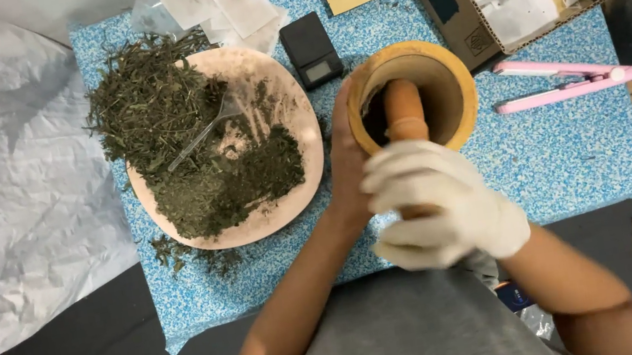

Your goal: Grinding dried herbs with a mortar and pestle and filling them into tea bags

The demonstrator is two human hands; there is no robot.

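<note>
"What is this person wearing?"

"A cream-white glove is covering the right hand [439, 204], wrinkling at the fingers. The left hand [348, 166] is going bare. Both forearms are showing uncovered, and grey clothing is covering the lap."

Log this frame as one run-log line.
right hand: gloved, grips wooden pestle | left hand: bare, steadies wooden mortar | dried herbs on plate beside

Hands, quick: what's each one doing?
Left hand: bare, wrapped against the round wooden mortar's side.
Right hand: white-gloved, closed around the brown wooden pestle.
</note>
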